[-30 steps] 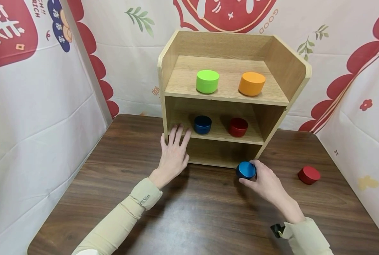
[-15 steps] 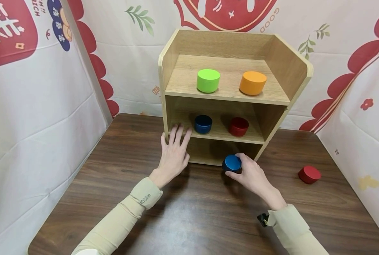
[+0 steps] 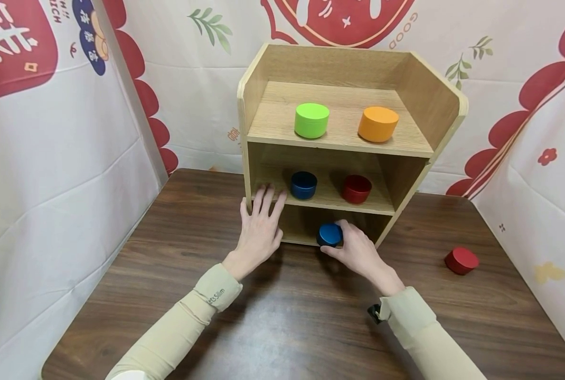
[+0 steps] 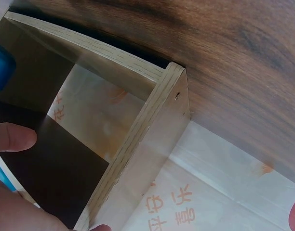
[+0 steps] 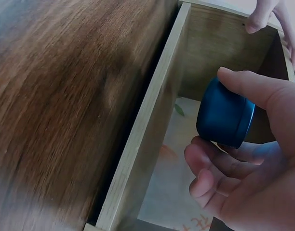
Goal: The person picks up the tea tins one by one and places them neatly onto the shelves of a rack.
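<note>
My right hand (image 3: 358, 252) pinches a small round blue tin (image 3: 329, 234) with a lid, thumb on one side and fingers on the other. It holds the tin at the mouth of the bottom compartment of a wooden shelf (image 3: 330, 148); in the right wrist view the tin (image 5: 222, 113) is tilted above the compartment's floor board. My left hand (image 3: 260, 227) rests with spread fingers on the left front edge of the shelf, by the middle board. In the left wrist view its thumb (image 4: 15, 137) shows in front of the bottom compartment.
A green tin (image 3: 311, 121) and an orange tin (image 3: 378, 124) stand on the top board. On the middle board are a dark blue tin (image 3: 303, 185) and a red tin (image 3: 356, 189). Another red tin (image 3: 461, 260) sits on the wooden table (image 3: 273, 322) at the right.
My right hand has carried the blue tin leftward and slightly away from me, from beside the shelf's lower right corner to the bottom compartment. The left hand stays put.
</note>
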Demonstrator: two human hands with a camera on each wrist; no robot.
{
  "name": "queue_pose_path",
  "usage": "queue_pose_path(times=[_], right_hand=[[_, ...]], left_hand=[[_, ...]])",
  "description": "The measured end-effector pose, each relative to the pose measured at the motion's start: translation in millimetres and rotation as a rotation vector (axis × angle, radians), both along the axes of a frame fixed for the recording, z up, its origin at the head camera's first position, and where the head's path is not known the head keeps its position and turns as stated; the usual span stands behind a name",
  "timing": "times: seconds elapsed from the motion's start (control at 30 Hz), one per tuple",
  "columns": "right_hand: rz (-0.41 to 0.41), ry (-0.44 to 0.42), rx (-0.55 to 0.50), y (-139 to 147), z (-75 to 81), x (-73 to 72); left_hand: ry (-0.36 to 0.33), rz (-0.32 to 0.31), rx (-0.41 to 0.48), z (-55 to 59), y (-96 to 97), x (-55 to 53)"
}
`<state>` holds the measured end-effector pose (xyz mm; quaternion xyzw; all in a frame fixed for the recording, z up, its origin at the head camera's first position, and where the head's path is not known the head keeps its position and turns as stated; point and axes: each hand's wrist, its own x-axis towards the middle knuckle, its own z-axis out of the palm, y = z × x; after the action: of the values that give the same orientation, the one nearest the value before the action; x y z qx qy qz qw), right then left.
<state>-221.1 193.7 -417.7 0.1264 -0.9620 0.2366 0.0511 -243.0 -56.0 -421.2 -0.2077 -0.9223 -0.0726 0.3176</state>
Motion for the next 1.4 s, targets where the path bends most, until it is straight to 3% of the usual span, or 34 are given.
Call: queue_pose_path(times=[0.8, 1.4], right_hand=[[0.026, -0.062, 0.024, -45.9, -11.0, -36.7], [0.016, -0.106, 0.047, -63.2, -16.1, -45.4]], left_hand=[[-0.003, 0.002, 0.004, -2.2, -0.6, -0.1], [-0.002, 0.000, -0.003, -1.6, 0.0, -0.4]])
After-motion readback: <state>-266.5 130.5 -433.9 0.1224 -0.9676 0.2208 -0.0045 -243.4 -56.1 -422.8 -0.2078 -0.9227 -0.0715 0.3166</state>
